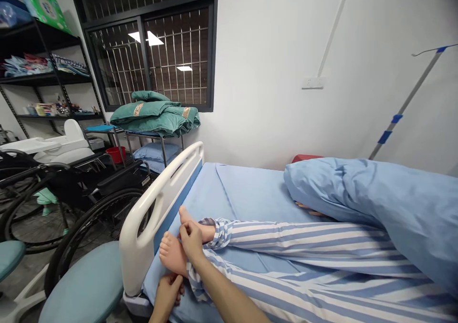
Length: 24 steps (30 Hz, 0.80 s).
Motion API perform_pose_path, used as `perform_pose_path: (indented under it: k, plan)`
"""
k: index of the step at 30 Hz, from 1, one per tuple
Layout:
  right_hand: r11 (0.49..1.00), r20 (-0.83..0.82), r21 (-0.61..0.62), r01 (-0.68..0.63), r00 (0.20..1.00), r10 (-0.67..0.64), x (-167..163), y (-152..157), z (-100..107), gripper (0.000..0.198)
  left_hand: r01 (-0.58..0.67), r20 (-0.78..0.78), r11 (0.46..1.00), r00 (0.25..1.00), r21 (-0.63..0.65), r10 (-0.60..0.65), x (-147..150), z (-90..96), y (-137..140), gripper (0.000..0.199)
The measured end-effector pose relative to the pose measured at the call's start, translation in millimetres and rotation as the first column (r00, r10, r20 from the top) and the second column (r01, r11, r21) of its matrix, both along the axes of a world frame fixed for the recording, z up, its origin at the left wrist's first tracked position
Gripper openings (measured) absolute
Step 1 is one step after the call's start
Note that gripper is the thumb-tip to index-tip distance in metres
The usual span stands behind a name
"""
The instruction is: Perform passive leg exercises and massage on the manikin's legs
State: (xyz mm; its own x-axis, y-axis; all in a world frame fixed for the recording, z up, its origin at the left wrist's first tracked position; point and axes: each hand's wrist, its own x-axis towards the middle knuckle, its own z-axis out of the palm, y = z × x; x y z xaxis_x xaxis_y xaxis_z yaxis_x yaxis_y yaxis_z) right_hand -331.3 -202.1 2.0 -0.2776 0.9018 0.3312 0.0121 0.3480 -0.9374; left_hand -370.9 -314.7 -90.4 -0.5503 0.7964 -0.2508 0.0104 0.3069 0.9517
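Here I am at the foot of the bed, both hands in around the feet: my left hand (167, 290) is low on the near side, fingers curled in by the heel of the near bare foot (172, 254), its toes pointing up beside the white plastic footboard with the blue inner panel (133, 251). Thumb and forefinger look close together there, but whether they're clamped on the heel or only resting against it, I can't tell. Over on the other side, my right hand (192, 241) reaches across the near ankle into the space between the two feet, knuckles bent, fingertips bunched up against the far bare foot (208, 233); anything pinched between them is hidden from me. Both feet lie on the smooth light-blue cotton sheet (246, 189), coming out of blue-and-white striped cloth trousers (304, 239), the far cuff gathered just above the ankle. Up the bed, a puffy pale-blue quilt (358, 184) covers the upper legs. I'd judge this step to be handling and placing the feet, one hand low, one between. Next, I reckon, it calls for a steady grip under the near heel and light fingers at the far foot, without dragging either cuff.
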Motion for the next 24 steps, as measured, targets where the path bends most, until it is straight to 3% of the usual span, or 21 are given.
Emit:
perform_pose_path:
  k: [4, 6, 8, 11, 13, 16, 21, 24]
  plan:
    - [0.981, 0.207, 0.196, 0.002, 0.977, -0.043, 39, 30, 26, 0.018, 0.034, 0.021, 0.999, 0.999, 0.002, -0.034, -3, -1.8, 1, 0.033]
    - [0.951, 0.382, 0.31, -0.006, 0.916, -0.119, 67, 50, 30, 0.018, 0.028, 0.03, 1.0, 0.999, -0.006, -0.028, -4, -3.4, 2, 0.031]
    - [0.918, 0.562, 0.397, -0.019, 0.796, -0.227, 92, 65, 24, 0.023, 0.036, 0.043, 0.999, 0.998, -0.017, -0.035, -4, -4.4, 4, 0.03]
    - [0.898, 0.739, 0.433, -0.076, 0.6, -0.306, 115, 72, 4, 0.024, 0.05, 0.047, 0.999, 0.998, -0.021, -0.049, -5, -3.5, 5, 0.027]
    - [0.896, 0.769, 0.437, -0.085, 0.552, -0.323, 117, 70, -7, 0.023, 0.051, 0.04, 0.998, 0.998, -0.029, -0.05, -5, -2.2, 5, 0.026]
    - [0.918, 0.752, 0.394, -0.053, 0.593, -0.288, 101, 66, -9, 0.023, 0.058, 0.038, 0.997, 0.998, -0.047, -0.056, -6, -1.8, 5, 0.025]
    - [0.989, 0.543, 0.128, -0.073, 0.839, -0.008, 49, 66, 26, 0.024, 0.058, 0.024, 0.996, 0.998, -0.066, -0.056, -7, -4.4, 7, 0.025]
    - [0.99, 0.442, 0.048, -0.135, 0.891, 0.101, 23, 64, 42, 0.018, 0.029, -0.033, 0.996, 0.999, -0.087, -0.032, -6, -2.7, 7, 0.029]
